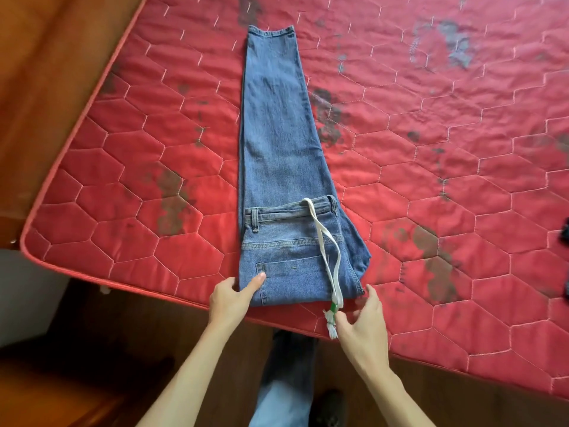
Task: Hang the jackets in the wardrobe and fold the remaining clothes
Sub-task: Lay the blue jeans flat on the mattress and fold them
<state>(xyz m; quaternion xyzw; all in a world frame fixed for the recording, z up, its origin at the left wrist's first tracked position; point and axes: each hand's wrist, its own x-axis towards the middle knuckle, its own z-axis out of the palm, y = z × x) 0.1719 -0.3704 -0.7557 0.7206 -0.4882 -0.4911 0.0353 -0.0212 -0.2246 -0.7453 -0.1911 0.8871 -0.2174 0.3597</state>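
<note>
We see a pair of blue jeans point(277, 143) lying lengthwise on a red quilted mattress point(446, 186), legs doubled one over the other and running away from us, the waistband end folded up over the legs near the mattress's front edge. A back pocket point(292, 272) faces up on the folded part. A white drawstring point(329, 257) trails from the waistband across the denim and hangs past the fold, its frayed, green-marked tip just over the mattress edge.

Our left hand point(231, 298) rests open at the fold's left corner, the forefinger lying on the denim. Our right hand point(361, 322) hovers open beside the right corner, fingers spread, the thumb just next to the drawstring's tip; whether it touches the cord, we cannot tell.

Dark worn patches blotch the mattress. A wooden bed frame point(40, 87) borders it at left. Something dark point(565, 232) sits cut off at the right edge, unidentifiable. Below, a jeans-clad leg and a dark shoe point(326, 408) stand on the wooden floor point(129, 318).
</note>
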